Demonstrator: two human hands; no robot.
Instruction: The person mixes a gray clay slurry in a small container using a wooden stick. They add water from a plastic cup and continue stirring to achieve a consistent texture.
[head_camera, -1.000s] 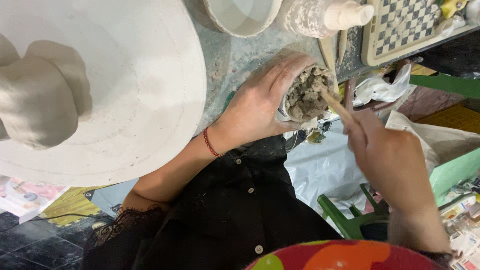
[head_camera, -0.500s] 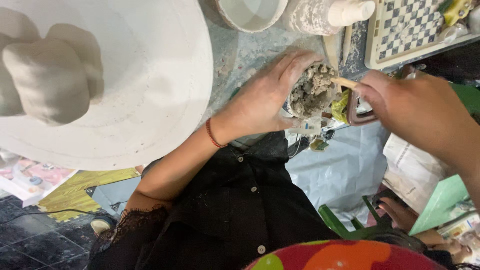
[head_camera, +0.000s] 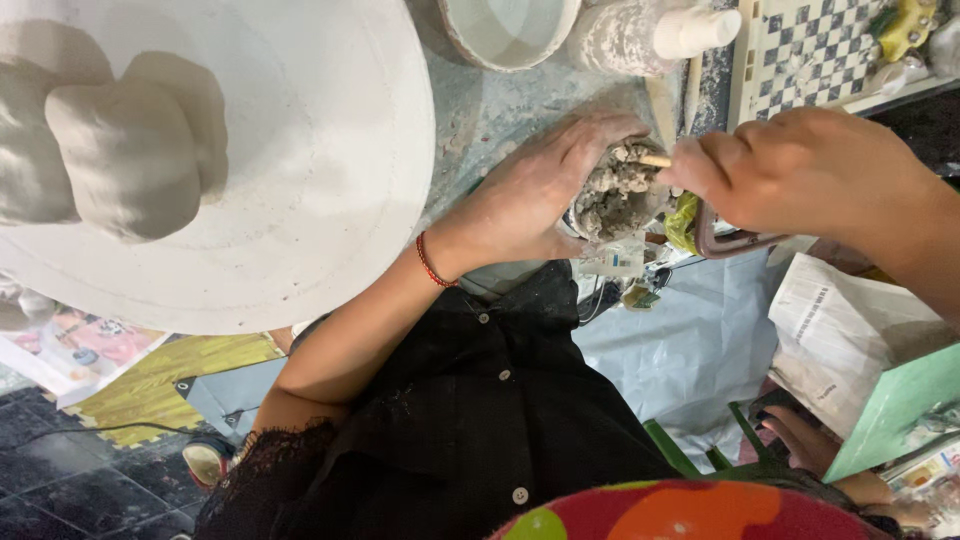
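Cupping a clay-filled container (head_camera: 618, 195), the left hand (head_camera: 530, 195) wraps it; right hand (head_camera: 810, 170) pinches a stick (head_camera: 655, 160), its tip buried, bowl (head_camera: 505, 30) beyond.

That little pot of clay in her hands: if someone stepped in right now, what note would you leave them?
Left hand: wrapped around the small pot of lumpy grey clay, at the table edge.
Right hand: holds a wooden stick, its tip in the clay at the pot's rim.
Nearby: large white wheel disc with shaped clay lumps; white bowl behind.
Done: stick is in the clay.
Left: clay looks lumpy, probably needs more working.
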